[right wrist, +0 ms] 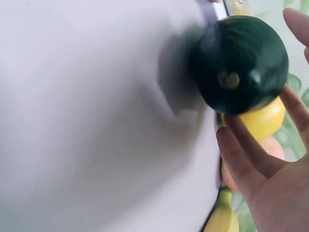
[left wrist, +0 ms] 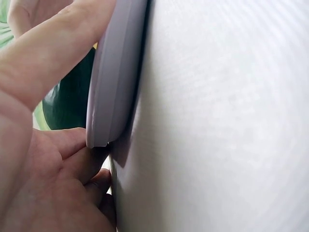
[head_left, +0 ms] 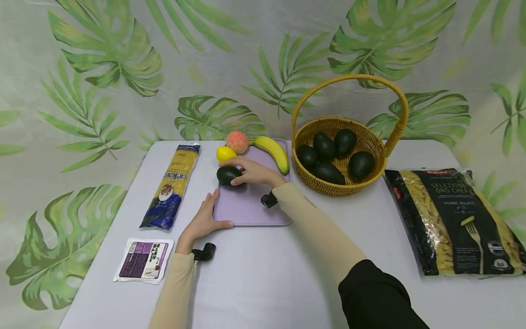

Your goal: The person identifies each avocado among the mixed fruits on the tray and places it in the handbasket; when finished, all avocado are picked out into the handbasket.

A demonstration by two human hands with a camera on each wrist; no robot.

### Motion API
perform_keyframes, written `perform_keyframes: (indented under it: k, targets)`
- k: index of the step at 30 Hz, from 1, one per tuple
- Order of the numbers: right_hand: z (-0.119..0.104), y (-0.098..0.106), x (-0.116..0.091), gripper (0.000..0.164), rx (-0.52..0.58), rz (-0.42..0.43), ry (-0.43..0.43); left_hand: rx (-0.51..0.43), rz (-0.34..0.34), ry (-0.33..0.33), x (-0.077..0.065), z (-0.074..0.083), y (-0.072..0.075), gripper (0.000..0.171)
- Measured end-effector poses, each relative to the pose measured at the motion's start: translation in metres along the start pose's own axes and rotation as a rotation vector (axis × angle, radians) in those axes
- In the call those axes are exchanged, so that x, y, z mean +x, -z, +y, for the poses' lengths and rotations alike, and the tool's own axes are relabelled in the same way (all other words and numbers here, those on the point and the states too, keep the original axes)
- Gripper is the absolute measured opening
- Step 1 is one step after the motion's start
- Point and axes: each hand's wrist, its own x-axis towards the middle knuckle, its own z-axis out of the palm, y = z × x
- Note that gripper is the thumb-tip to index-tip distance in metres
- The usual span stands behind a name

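Observation:
Over the far left part of a lilac tray (head_left: 255,212), my right hand (head_left: 256,172) holds a dark green avocado (head_left: 226,175), its fingers round the far side and its thumb at the near right end. In the right wrist view, fingertips touch the avocado (right wrist: 241,58); the thumb (right wrist: 297,24) shows a small gap from it. My left hand (head_left: 204,218) grips the tray's near left corner, thumb along the front edge and fingers at the left side. The left wrist view shows the thumb against the tray's rim (left wrist: 108,92). A lemon (head_left: 225,154), a peach (head_left: 237,142) and a banana (head_left: 273,152) lie by the tray's far edge.
Right of the tray stands a wicker basket (head_left: 341,187) with a tall handle and several avocados (head_left: 324,146). A large bag of penne (head_left: 456,224) lies at the right. On the left are a spaghetti packet (head_left: 170,187) and a flat white-and-purple package (head_left: 144,260).

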Motion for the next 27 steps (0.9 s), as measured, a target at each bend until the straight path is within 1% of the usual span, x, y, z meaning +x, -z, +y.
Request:
perform_keyframes:
  k: [2, 5, 8, 10, 12, 14, 19, 24, 26, 27]
  targets:
    - [-0.001, -0.003, 0.004, 0.055, -0.034, -0.004, -0.027, -0.001, 0.0, -0.002, 0.0, 0.0, 0.0, 0.114]
    - [-0.002, -0.008, 0.007, 0.053, -0.121, -0.005, -0.084, -0.007, -0.001, -0.009, -0.001, 0.0, -0.001, 0.114]
    - [-0.003, -0.011, 0.008, 0.051, -0.187, 0.021, -0.143, -0.013, 0.0, -0.018, 0.0, -0.001, -0.001, 0.114]
    - [-0.004, -0.013, 0.007, 0.05, -0.194, 0.049, -0.172, -0.015, 0.001, -0.02, 0.001, -0.001, -0.002, 0.114]
    - [-0.003, -0.012, 0.004, 0.049, -0.168, 0.081, -0.181, -0.014, 0.001, -0.02, 0.002, -0.002, -0.002, 0.114]
    - [-0.003, -0.01, 0.0, 0.048, -0.124, 0.101, -0.172, -0.015, -0.001, -0.016, 0.003, -0.002, -0.002, 0.114]
    - [-0.004, 0.004, -0.021, 0.046, -0.004, 0.111, -0.127, -0.013, -0.001, -0.008, 0.003, -0.002, 0.0, 0.114]
    - [-0.009, 0.027, -0.052, 0.048, 0.084, 0.097, -0.047, -0.01, -0.002, 0.01, 0.002, -0.002, 0.0, 0.114]
    - [-0.011, 0.037, -0.068, 0.049, 0.122, 0.096, -0.033, -0.011, -0.003, 0.013, 0.001, -0.002, 0.0, 0.115]
    - [-0.012, 0.043, -0.077, 0.049, 0.139, 0.098, -0.038, -0.012, -0.004, 0.015, 0.001, -0.002, 0.0, 0.115]
